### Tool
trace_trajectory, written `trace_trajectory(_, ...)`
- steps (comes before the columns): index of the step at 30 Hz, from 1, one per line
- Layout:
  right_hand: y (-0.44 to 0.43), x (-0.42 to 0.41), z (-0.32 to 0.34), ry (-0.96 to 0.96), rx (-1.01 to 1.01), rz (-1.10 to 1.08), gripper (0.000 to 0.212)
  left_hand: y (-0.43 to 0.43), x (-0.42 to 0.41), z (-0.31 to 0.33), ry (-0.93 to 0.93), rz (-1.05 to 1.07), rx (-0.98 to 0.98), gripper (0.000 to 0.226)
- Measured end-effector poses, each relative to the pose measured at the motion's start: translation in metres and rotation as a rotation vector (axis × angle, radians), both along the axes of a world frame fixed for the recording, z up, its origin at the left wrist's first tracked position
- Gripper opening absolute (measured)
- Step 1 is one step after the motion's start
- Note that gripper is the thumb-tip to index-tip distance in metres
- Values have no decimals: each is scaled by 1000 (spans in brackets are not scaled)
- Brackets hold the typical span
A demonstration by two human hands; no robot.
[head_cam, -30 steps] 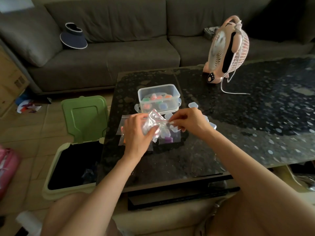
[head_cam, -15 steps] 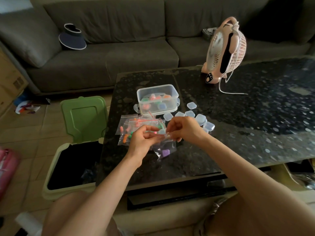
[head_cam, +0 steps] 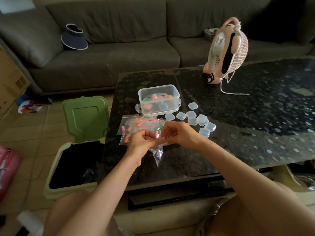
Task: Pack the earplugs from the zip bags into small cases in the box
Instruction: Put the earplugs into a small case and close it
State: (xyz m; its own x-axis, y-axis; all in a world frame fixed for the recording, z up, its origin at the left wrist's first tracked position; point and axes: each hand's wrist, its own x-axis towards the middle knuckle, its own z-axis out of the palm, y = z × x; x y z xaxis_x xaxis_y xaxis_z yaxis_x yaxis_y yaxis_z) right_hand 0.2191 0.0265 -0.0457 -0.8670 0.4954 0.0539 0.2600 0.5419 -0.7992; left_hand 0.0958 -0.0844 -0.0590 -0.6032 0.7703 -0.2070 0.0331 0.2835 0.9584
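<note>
Both hands (head_cam: 143, 142) (head_cam: 179, 133) pinch crinkled clear zip bag (head_cam: 157, 151).

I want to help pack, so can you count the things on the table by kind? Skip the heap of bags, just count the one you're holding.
Small clear cases loose on the table: 8
Clear box: 1
Pink fan: 1
Zip bag, pinched by left hand and right hand: 1
Total: 11
</note>
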Motion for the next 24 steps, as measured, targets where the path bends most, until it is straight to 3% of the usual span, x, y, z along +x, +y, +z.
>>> trace_trajectory(6, -3, 0, 1, 31, -37, -2, 20, 0, 4, 5, 22, -8, -1, 30)
trace_trajectory(12, 6, 3, 2, -2, -3, -81, 25, -6, -3, 11, -70, -103, 36, 28)
trace_trajectory(18, 3, 2, 1, -7, -50, 14, 28, -7, -4, 12, -45, -81, 61, 19)
trace_trajectory(24, 0, 1, 3, -25, -70, 35, 29, -8, 1, 15, -11, -90, 55, 46)
